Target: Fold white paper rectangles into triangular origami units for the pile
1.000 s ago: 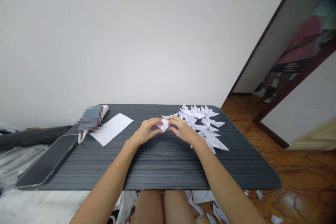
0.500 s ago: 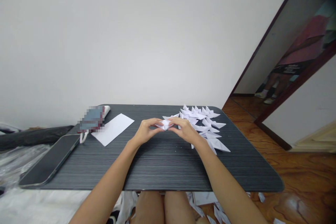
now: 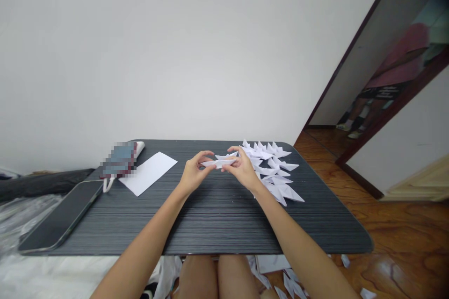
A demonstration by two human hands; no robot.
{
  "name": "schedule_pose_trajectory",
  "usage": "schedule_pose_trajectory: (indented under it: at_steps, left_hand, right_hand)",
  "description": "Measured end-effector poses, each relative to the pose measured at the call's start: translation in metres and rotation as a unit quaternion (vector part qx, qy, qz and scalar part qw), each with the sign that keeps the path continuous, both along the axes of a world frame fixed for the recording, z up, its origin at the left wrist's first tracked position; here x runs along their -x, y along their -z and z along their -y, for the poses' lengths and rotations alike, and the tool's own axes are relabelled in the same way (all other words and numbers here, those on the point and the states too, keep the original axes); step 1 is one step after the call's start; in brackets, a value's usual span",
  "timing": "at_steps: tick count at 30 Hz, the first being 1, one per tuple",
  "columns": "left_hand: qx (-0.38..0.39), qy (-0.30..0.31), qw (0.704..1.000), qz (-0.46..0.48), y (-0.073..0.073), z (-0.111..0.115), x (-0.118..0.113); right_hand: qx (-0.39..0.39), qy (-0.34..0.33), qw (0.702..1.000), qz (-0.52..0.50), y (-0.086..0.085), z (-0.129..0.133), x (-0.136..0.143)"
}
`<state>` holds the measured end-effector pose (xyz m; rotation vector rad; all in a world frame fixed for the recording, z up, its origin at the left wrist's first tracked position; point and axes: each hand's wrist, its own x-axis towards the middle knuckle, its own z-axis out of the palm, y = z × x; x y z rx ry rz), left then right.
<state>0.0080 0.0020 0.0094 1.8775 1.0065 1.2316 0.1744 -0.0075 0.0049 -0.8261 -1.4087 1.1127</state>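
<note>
A small folded white paper boat (image 3: 219, 164) is held level above the dark table, one end in each hand. My left hand (image 3: 196, 170) pinches its left end between thumb and fingers. At the other end, my right hand (image 3: 242, 168) grips the paper, with its index finger raised and bent above it. Just beyond and to the right of my right hand lies a group of several folded paper boats (image 3: 277, 180). Left of my left hand, a flat white sheet of paper (image 3: 150, 174) rests on the table.
On the dark table (image 3: 217, 229), a phone (image 3: 63, 215) lies at the left edge, near a pixelated object (image 3: 119, 161) with a white cable. Folded papers (image 3: 293, 285) lie on the floor below. A person in a pink top (image 3: 400, 60) stands beyond the doorway at right.
The held paper now shows as a long, narrow boat shape instead of a compact, opened form. The fingers of both hands have lifted and spread a little, with the right index finger raised.
</note>
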Motion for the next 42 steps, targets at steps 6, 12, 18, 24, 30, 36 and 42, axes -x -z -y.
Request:
schedule_pose_trajectory:
  at_steps: [6,12,18,24,30,36,42]
  left_hand:
    - [0.108,0.044,0.993,-0.01,0.001,-0.006,0.002]
    - [0.179,0.094,0.977,0.068,0.003,-0.009,0.001]
    - [0.118,0.081,0.989,-0.044,0.003,-0.004,0.003]
    - [0.049,0.07,0.988,-0.125,0.002,0.003,0.0]
    - [0.102,0.098,0.985,-0.101,0.0,0.002,0.0]
    - [0.244,0.174,0.954,-0.007,-0.004,0.0,0.007]
    - [0.269,0.155,0.95,0.011,-0.008,0.007,0.014]
  right_hand:
    - [0.049,0.05,0.997,0.026,0.009,-0.008,-0.002]
    - [0.061,0.01,0.998,0.003,0.01,-0.012,-0.006]
    - [0.052,0.015,0.998,0.044,0.007,-0.004,0.002]
    - [0.027,-0.013,0.987,0.158,0.008,0.003,0.006]
    - [0.064,-0.063,0.986,0.137,0.008,-0.002,0.0]
    - [0.083,-0.136,0.978,0.131,0.004,0.0,-0.007]
    - [0.048,-0.147,0.973,0.173,-0.002,0.003,-0.007]
